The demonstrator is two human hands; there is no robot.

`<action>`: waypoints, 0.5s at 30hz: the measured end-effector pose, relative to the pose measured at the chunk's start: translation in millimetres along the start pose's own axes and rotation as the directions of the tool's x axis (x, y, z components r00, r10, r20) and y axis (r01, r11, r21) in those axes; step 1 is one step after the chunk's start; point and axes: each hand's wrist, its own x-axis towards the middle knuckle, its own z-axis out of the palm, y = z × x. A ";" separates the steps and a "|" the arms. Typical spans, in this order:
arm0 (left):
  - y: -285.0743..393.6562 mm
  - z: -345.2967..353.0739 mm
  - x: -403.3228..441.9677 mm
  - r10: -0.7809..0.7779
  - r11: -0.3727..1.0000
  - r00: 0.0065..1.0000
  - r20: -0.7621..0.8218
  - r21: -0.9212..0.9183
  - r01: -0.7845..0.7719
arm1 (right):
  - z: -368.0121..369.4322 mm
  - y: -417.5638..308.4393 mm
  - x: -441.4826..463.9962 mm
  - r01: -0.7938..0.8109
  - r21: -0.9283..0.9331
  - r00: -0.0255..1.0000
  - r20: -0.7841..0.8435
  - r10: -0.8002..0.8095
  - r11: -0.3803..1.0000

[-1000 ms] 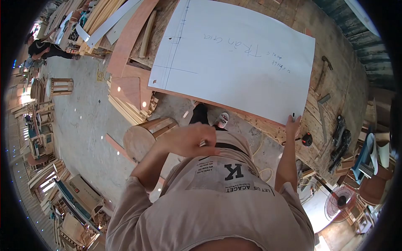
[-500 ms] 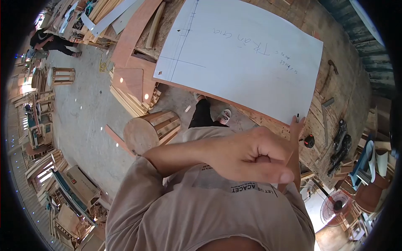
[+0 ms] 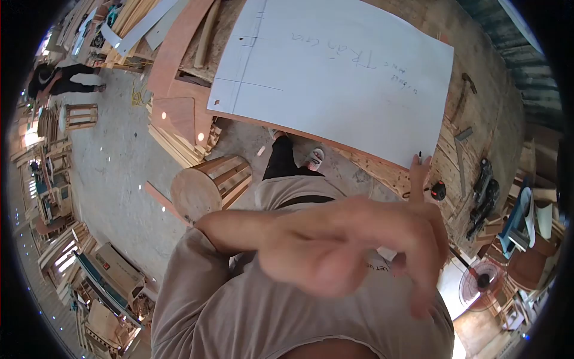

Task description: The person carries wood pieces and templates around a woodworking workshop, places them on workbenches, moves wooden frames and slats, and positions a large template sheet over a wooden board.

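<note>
My left hand [image 3: 359,239] is raised in front of my chest, close to the camera and blurred. Its fingers are bent and apart, and I see nothing held in them. Farther off, my right hand [image 3: 420,169] rests at the near right corner of a large white board [image 3: 335,84]. A small dark-tipped pen [image 3: 420,156] stands up between its fingers. Blue lines run along the board's left side, and handwriting, upside down to me, covers part of its right half. A black and red tape measure [image 3: 439,190] lies right of my right hand.
The board lies on a wooden worktable [image 3: 478,128] with a hammer [image 3: 470,82], a metal square [image 3: 460,149] and a black power tool [image 3: 483,191]. A round wooden stool [image 3: 196,192] stands at my left. A fan [image 3: 482,281] is lower right. Another person [image 3: 57,82] is far left.
My left hand has turned and its curled fingers have loosened and spread downward. My right hand stays at the board's corner with the pen. The whole view has shifted slightly.
</note>
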 end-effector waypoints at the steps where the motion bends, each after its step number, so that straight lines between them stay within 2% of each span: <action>1: -0.8 8.8 4.6 0.069 0.997 0.997 -0.036 -0.032 -0.070 | -0.8 -4.5 -0.6 -0.008 -0.004 1.000 -0.002 0.008 1.000; 2: -2.2 14.0 7.6 0.135 0.989 0.988 -0.075 -0.058 -0.140 | -1.3 -13.6 -1.7 -0.005 0.004 1.000 0.015 0.005 1.000; 3: -3.7 13.8 7.0 0.132 0.989 0.988 -0.075 -0.064 -0.137 | -1.8 -18.8 -0.6 -0.002 0.014 0.999 0.032 0.001 1.000; 7: -20.0 7.2 18.4 0.078 0.992 0.994 -0.077 -0.094 -0.086 | 3.6 -22.1 0.7 0.000 0.035 1.000 0.024 -0.001 0.999; 8: -2.2 1.9 9.2 0.065 0.992 0.995 -0.078 -0.102 -0.073 | 1.8 -21.7 0.2 -0.005 0.052 0.999 0.037 0.003 0.999; 15: 1.2 2.6 0.5 -0.011 0.990 0.997 -0.070 -0.144 0.001 | -0.1 -19.8 1.7 -0.017 0.048 0.998 0.063 0.014 0.999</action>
